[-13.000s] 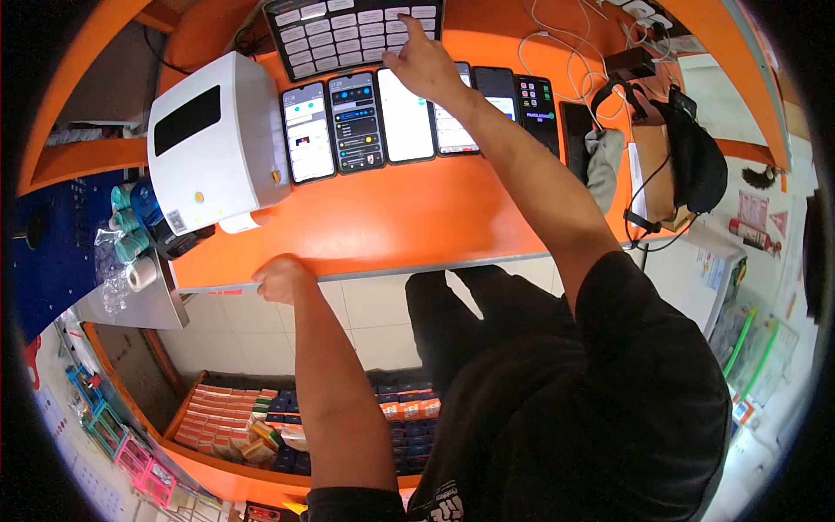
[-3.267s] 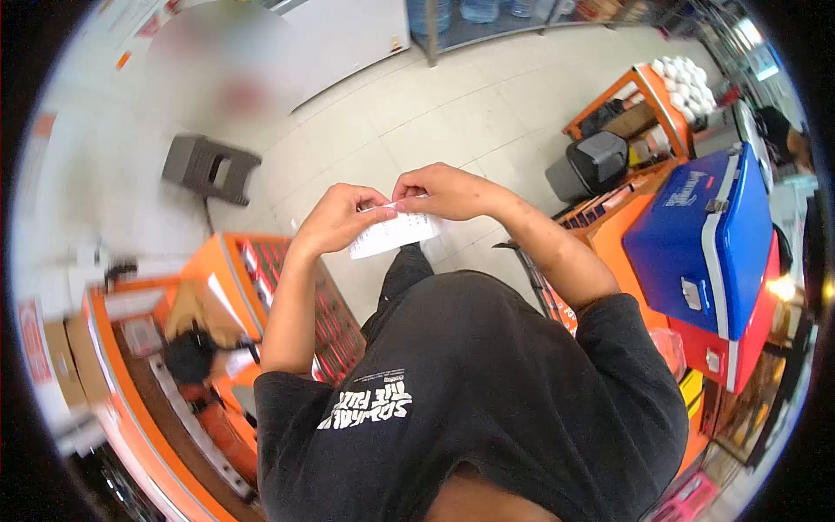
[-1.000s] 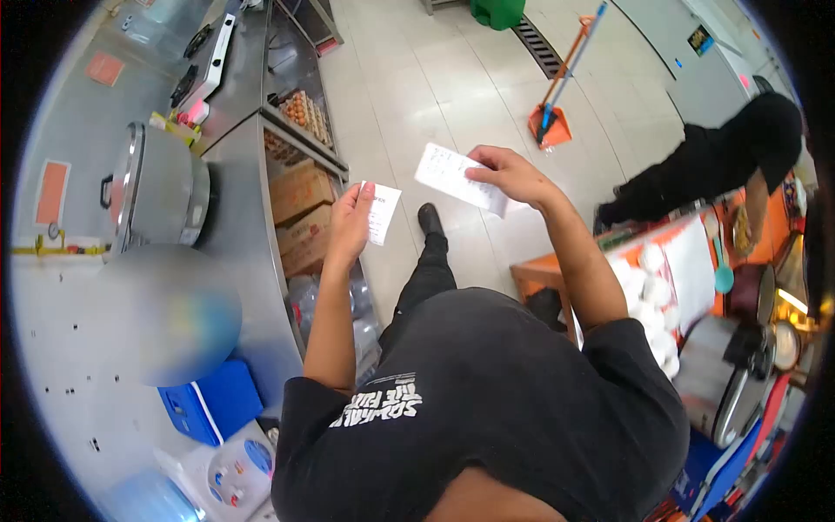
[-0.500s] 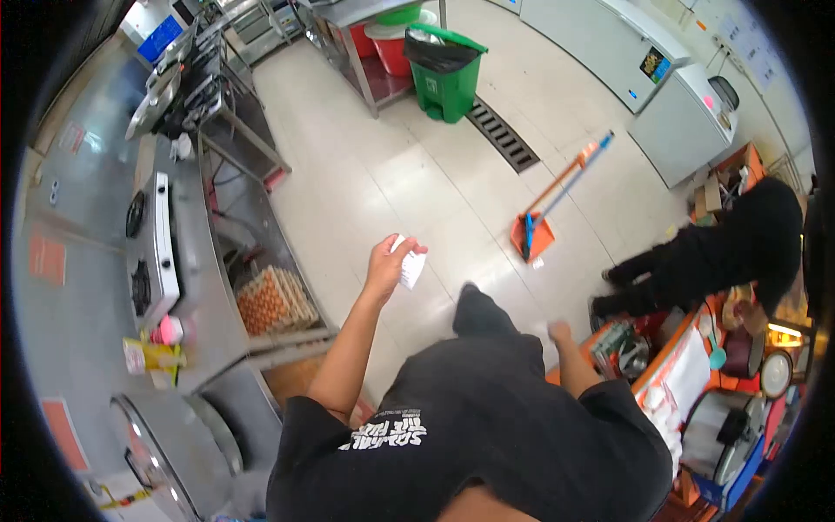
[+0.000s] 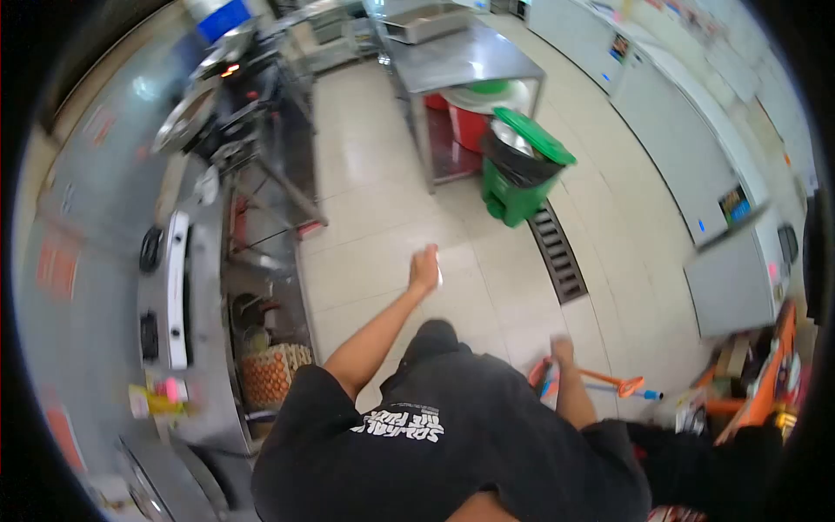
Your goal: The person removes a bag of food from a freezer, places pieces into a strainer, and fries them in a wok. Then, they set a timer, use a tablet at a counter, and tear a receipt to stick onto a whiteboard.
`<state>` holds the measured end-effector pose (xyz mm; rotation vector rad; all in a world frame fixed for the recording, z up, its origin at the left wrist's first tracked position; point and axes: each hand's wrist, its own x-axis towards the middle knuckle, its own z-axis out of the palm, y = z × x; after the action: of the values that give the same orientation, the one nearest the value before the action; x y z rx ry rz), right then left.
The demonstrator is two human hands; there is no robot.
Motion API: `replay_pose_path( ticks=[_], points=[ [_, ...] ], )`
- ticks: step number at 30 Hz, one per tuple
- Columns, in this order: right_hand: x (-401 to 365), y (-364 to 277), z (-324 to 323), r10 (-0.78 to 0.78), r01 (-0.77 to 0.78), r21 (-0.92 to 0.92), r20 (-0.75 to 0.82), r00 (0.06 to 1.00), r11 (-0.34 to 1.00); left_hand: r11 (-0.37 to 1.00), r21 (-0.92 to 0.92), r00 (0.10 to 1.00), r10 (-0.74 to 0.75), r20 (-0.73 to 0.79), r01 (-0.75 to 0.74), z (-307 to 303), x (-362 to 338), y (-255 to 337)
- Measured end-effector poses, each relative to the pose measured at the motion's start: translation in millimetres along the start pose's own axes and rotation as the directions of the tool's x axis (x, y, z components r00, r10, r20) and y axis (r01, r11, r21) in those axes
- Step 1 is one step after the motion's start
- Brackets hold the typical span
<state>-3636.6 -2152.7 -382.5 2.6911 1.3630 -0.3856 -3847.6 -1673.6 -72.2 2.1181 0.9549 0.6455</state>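
Observation:
My left hand is raised over the tiled floor in front of my body, closed on a white paper, of which only a thin edge shows beyond the fingers. Lower and to the right, my right hand hangs at my side, blurred, its fingers too smeared to read. Just behind it in the view are the orange dustpan and the broom and dustpan handles, partly covered by my forearm; no contact can be made out.
A green bin stands beside a steel table. Left runs a counter with a gas stove, egg trays below. White freezers line the right. A floor drain lies ahead. A person in black is at lower right.
The view has moved forward and turned, so the bin, table and drain appear nearer and lower. The paper is now mostly hidden by my left hand. The dustpan now lies behind my right arm.

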Motion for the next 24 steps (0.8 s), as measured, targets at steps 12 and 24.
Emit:
replay_pose_path(
  ticks=[12, 24],
  points=[
    [208, 35, -340, 0.834, -0.477, 0.852, 0.092, 0.544, 0.218, 0.921, 0.111, 0.881, 0.313, 0.354, -0.372, 260, 488, 74],
    [221, 134, -391, 0.914, -0.28, 0.923, 0.333, 0.231, -0.265, 0.498, 0.411, 0.55, 0.167, 0.819, -0.763, 442, 610, 20]
  ],
)
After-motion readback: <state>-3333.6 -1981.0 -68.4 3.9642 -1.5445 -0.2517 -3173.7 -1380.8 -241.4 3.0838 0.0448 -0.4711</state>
